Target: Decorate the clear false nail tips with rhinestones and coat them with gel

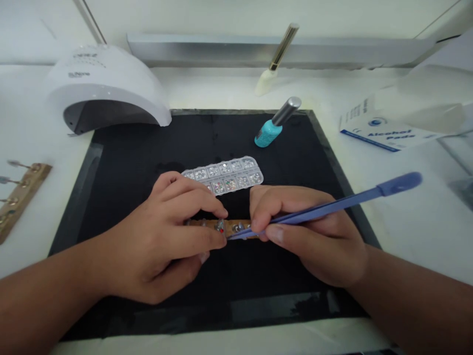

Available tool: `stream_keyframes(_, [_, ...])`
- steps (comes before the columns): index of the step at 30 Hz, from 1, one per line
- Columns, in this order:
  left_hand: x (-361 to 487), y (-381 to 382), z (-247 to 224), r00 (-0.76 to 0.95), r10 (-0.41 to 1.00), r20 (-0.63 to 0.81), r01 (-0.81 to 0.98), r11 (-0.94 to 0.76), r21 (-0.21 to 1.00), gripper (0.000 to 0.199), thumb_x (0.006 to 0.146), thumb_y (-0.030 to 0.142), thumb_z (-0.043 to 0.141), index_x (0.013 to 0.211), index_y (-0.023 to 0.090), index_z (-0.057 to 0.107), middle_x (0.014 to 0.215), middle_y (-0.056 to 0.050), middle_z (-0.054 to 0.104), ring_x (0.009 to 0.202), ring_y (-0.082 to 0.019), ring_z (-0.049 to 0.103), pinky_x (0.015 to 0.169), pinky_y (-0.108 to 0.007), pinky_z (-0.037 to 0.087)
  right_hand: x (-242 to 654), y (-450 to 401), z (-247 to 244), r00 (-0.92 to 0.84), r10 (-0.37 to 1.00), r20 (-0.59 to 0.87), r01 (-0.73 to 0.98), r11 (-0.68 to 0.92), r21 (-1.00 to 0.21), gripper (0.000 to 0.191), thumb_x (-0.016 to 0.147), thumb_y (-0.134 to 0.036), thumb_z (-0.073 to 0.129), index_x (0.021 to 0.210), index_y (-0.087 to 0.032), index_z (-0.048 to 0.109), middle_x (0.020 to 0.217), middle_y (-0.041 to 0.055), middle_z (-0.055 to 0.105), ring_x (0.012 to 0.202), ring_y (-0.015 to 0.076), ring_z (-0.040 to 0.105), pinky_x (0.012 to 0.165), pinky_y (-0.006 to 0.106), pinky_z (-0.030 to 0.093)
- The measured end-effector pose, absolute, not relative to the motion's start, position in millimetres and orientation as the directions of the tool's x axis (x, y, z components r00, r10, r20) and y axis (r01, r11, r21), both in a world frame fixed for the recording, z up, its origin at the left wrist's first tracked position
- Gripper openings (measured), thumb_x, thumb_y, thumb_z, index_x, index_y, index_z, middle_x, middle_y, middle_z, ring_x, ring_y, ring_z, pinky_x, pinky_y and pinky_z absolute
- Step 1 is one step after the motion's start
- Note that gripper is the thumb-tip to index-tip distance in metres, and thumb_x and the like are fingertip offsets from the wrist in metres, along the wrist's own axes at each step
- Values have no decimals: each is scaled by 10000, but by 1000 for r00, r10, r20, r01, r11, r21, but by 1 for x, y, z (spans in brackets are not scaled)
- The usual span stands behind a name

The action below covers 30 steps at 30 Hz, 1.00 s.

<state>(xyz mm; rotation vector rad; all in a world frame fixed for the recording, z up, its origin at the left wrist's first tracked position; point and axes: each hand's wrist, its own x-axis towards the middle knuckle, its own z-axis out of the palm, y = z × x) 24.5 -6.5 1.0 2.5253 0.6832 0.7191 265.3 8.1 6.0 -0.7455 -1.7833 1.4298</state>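
Note:
A narrow wooden strip [229, 225] lies across the black mat, with small shiny pieces on it, one bearing a red gem [221, 230]. Around its left part my left hand [173, 236] is closed, thumb and index finger at either side of the piece with the red gem. My right hand [306, 222] is closed on blue tweezers [318, 212], whose tips point left and end by my left thumb, beside that piece. Just behind both hands is a clear compartment case [231, 175] of small gems, its left end partly hidden by my left hand.
A white lamp [111, 88] stands at the back left. A turquoise bottle [268, 133] and a cream bottle [266, 82] stand behind the case. An alcohol pads box [388, 130] is at the right, another wooden strip [24, 197] at the far left. The black mat [221, 296] lies underneath.

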Motion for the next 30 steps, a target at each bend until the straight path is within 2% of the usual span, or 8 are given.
stream_keyframes(13, [26, -7, 1, 755, 555, 349, 362, -797, 484, 267, 807, 60, 543, 1007, 210, 637, 1162, -80, 628, 1110, -281, 549, 902, -508, 380, 265, 9, 6, -579, 797, 174, -2, 212, -977, 153, 815, -95, 551, 745, -187, 650, 626, -19, 547, 580, 114, 478, 531, 265, 363])
stream_keyframes(19, [27, -7, 1, 761, 541, 357, 361, -811, 460, 246, 818, 70, 549, 1004, 206, 635, 1149, -86, 628, 1104, -285, 539, 884, -509, 359, 268, 9, 6, -571, 805, 161, -49, 162, -986, 132, 815, -111, 571, 754, -183, 664, 631, -19, 549, 580, 112, 466, 530, 269, 346])
stream_keyframes(25, [27, -7, 0, 766, 526, 370, 379, -834, 401, 225, 838, 98, 552, 1004, 213, 653, 1149, -81, 641, 1130, -303, 549, 922, -536, 348, 274, 13, 2, -528, 830, 180, -182, 97, -979, 117, 872, -271, 660, 806, -189, 711, 628, -9, 555, 593, 130, 467, 560, 307, 340])
stream_keyframes(30, [25, -11, 2, 724, 542, 427, 368, -827, 425, 226, 808, 58, 560, 956, 203, 649, 1175, -90, 618, 1151, -292, 539, 941, -535, 367, 276, 15, -3, -476, 857, 200, -245, 89, -965, 153, 849, -327, 709, 804, -182, 730, 627, -7, 550, 592, 132, 476, 588, 319, 362])
